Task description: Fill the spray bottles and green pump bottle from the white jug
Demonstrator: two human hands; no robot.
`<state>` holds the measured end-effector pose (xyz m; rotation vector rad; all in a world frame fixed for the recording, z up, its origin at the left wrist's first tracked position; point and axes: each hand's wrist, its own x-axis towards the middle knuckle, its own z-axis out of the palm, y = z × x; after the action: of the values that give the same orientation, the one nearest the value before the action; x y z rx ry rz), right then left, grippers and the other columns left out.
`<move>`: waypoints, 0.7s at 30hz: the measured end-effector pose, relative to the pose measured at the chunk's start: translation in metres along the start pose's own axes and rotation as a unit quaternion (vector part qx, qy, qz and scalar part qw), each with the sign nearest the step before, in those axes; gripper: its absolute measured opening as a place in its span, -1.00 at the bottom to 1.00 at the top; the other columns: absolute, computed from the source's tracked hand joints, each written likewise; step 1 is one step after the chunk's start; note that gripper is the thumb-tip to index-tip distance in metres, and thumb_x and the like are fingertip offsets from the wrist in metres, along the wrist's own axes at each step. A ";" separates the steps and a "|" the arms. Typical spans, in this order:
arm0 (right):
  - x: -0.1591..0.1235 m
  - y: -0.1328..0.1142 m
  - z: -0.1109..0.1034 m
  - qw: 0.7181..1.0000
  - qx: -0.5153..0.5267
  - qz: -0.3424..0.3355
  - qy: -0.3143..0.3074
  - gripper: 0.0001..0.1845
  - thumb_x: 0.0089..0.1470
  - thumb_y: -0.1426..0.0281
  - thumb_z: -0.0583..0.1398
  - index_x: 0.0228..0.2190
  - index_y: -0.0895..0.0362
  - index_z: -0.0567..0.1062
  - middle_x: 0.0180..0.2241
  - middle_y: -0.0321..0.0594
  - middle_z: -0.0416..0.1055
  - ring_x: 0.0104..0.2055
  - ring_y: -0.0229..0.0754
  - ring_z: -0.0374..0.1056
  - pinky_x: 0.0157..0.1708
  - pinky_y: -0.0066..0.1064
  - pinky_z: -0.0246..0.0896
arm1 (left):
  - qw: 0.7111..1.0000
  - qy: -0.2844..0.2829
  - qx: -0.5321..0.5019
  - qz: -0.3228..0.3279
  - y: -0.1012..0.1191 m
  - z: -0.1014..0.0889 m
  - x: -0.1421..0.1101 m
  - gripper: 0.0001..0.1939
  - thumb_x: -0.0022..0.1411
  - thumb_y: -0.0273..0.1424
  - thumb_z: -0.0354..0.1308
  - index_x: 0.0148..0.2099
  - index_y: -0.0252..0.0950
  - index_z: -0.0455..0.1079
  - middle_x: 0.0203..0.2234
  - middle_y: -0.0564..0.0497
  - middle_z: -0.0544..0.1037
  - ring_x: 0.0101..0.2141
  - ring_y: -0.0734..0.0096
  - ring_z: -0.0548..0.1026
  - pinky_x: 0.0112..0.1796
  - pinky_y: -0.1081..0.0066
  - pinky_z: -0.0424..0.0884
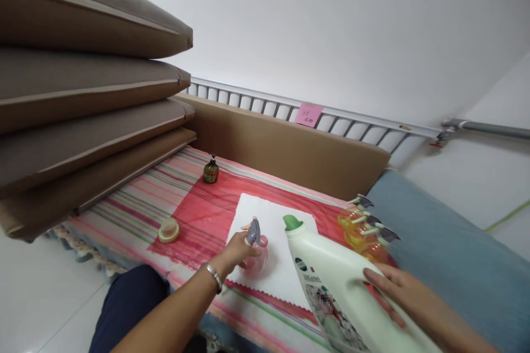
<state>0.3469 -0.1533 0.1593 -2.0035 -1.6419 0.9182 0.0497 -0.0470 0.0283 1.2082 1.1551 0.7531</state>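
Our left hand [237,251] has its fingers around a grey spray top [254,231], by the pink bottle [260,259] on the white mat [277,212]. With our right hand [397,287] we grip a big jug [331,270], tipped over the mat's right side. Yellow bottles [354,237] stand right of the mat.

Behind the fingers [245,250] of your left hand [234,252], you wear a shiny silver-coloured metal bracelet [213,277], a narrow curved band. Farther back, left of those fingers, plain dark navy-blue cloth [130,300] covers your leg.
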 end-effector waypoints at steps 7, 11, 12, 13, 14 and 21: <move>-0.006 -0.010 -0.002 0.997 -0.052 -0.036 -0.044 -0.51 -0.15 -0.09 0.15 -0.64 0.09 0.35 -0.72 -0.37 0.23 -0.66 -0.27 0.16 -0.58 -0.45 0.10 | 0.999 -0.002 0.042 0.008 0.000 -0.001 0.004 -0.64 -0.15 -0.47 0.31 -0.21 -0.31 0.41 -0.54 0.11 0.33 -0.52 0.47 0.36 -0.58 0.51 0.34; -0.006 -0.016 -0.005 0.995 -0.075 -0.044 -0.045 -0.55 -0.16 -0.06 0.18 -0.63 0.09 0.40 -0.67 -0.34 0.30 -0.66 -0.28 0.18 -0.64 -0.47 0.08 | 0.998 -0.002 0.055 0.011 0.001 0.000 0.005 -0.62 -0.18 -0.46 0.35 -0.21 -0.29 0.43 -0.54 0.11 0.34 -0.52 0.46 0.38 -0.56 0.51 0.34; -0.007 -0.019 -0.006 0.995 -0.082 -0.046 -0.042 -0.54 -0.16 -0.06 0.18 -0.62 0.09 0.41 -0.67 -0.33 0.30 -0.66 -0.27 0.19 -0.64 -0.47 0.08 | 0.998 -0.002 0.057 0.010 0.001 0.000 0.005 -0.61 -0.18 -0.46 0.35 -0.20 -0.29 0.43 -0.55 0.12 0.35 -0.52 0.46 0.38 -0.56 0.51 0.34; -0.007 -0.022 -0.006 0.994 -0.090 -0.048 -0.040 -0.54 -0.16 -0.06 0.17 -0.62 0.09 0.41 -0.66 -0.33 0.30 -0.66 -0.27 0.19 -0.64 -0.48 0.08 | 0.998 -0.001 0.060 0.009 0.001 0.001 0.005 -0.60 -0.18 -0.46 0.35 -0.19 -0.29 0.43 -0.55 0.12 0.35 -0.52 0.46 0.39 -0.56 0.51 0.34; -0.007 -0.024 -0.006 0.993 -0.099 -0.049 -0.038 -0.54 -0.17 -0.07 0.17 -0.62 0.10 0.41 -0.66 -0.32 0.31 -0.66 -0.27 0.20 -0.65 -0.48 0.08 | 0.998 -0.001 0.062 0.009 0.001 0.001 0.005 -0.59 -0.18 -0.46 0.35 -0.18 -0.29 0.43 -0.55 0.12 0.36 -0.53 0.46 0.38 -0.57 0.51 0.34; 0.001 -0.029 -0.002 0.988 -0.133 -0.065 -0.043 -0.56 -0.14 -0.04 0.18 -0.62 0.10 0.43 -0.63 -0.30 0.36 -0.67 -0.28 0.21 -0.71 -0.51 0.05 | 0.998 -0.004 0.066 0.025 -0.003 0.004 0.007 -0.62 -0.15 -0.53 0.30 -0.18 -0.31 0.44 -0.56 0.13 0.35 -0.57 0.51 0.33 -0.61 0.53 0.30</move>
<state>0.3281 -0.1456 0.1797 -2.0165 -2.0101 0.7829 0.0550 -0.0423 0.0235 1.3532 1.1861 0.7185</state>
